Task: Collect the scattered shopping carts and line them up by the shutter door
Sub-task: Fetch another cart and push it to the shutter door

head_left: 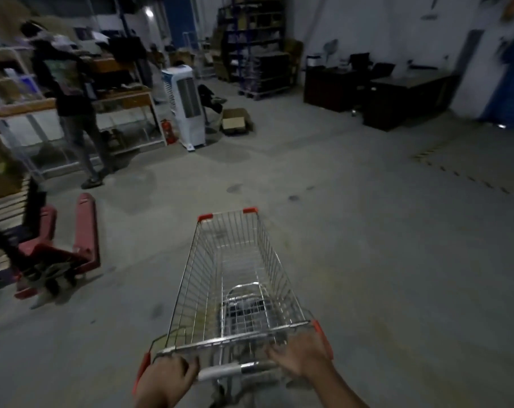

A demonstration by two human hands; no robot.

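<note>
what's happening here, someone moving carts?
Yes. A person grips the handle of one empty shopping cart with the left hand and right hand, facing open concrete floor. A red pallet jack sits to the left; another person stands by the shelves.

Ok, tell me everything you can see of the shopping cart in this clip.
The shopping cart is a silver wire basket with red plastic corner guards. It stands upright on the grey concrete floor, pointing away from the camera. The basket looks empty. The left hand and right hand each grip its handle bar. Nothing else touches it.
</note>
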